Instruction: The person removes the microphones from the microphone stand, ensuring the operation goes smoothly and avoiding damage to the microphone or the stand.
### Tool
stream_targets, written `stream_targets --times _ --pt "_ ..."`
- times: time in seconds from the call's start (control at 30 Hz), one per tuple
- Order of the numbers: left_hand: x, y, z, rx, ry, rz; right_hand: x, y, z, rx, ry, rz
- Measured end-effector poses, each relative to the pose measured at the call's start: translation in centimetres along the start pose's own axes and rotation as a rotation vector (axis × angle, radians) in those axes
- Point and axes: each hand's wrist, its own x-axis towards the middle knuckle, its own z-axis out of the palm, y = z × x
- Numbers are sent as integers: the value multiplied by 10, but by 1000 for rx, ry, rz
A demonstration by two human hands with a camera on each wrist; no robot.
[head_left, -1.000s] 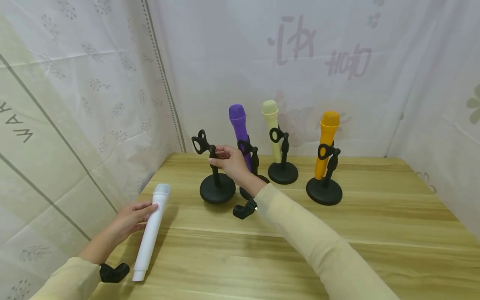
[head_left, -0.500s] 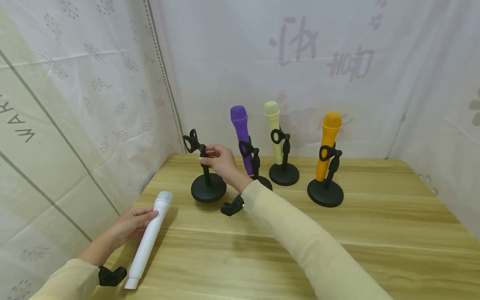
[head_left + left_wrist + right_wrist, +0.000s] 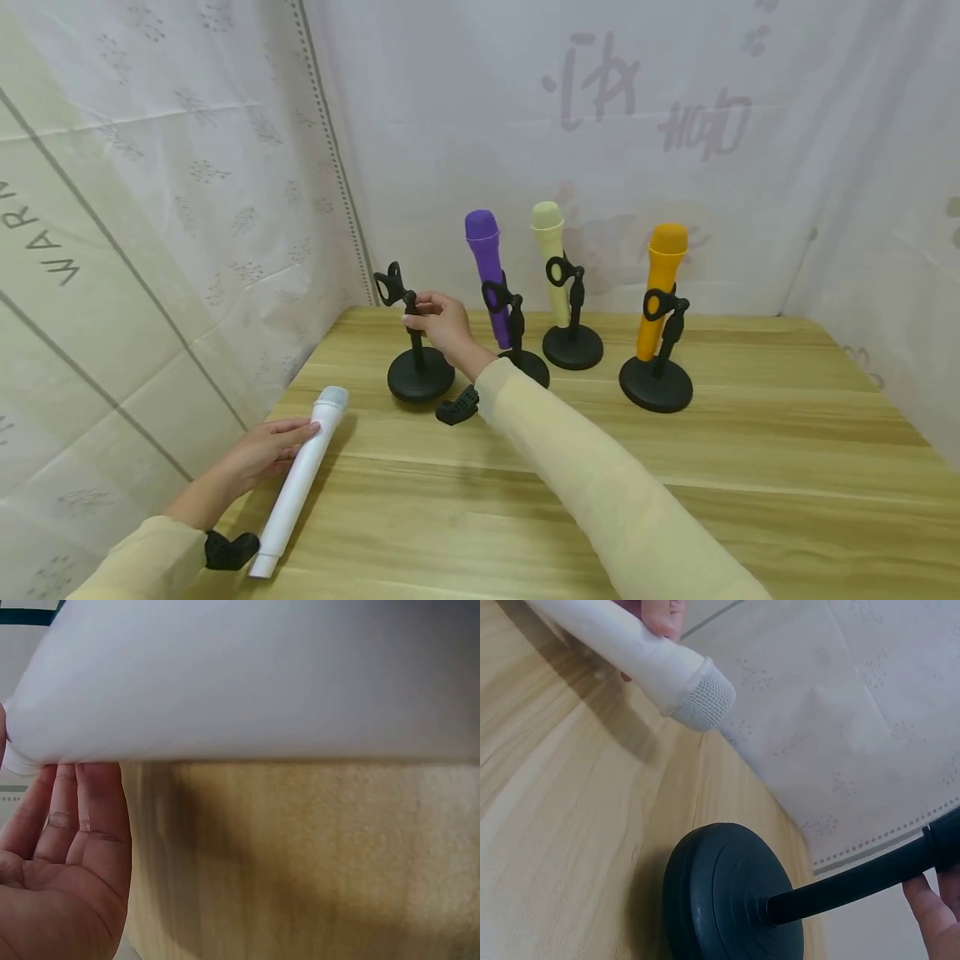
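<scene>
The left hand [image 3: 266, 448] pinches, low and near — the right hand [image 3: 445, 327] pinches too, arm [image 3: 600, 467] reaching farther forward.

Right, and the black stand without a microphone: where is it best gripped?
Probably by its slim stem, just below the clip, coming from the right, as the right hand does: the stem suits a pinch, and the clip leans left, out of the way.

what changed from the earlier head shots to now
The empty black round-based microphone stand moved left in the right grip; the white cylindrical microphone in the left grip came slightly nearer, its lower end swinging left. Neither grip let go. The purple microphone, pale yellow microphone and orange microphone stayed put.
</scene>
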Motion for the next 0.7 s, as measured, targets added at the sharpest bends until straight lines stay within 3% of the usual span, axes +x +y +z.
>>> stream_targets --times 0.7 --pt "6 -6 5 -48 5 -9 5 16 3 -8 7 17"
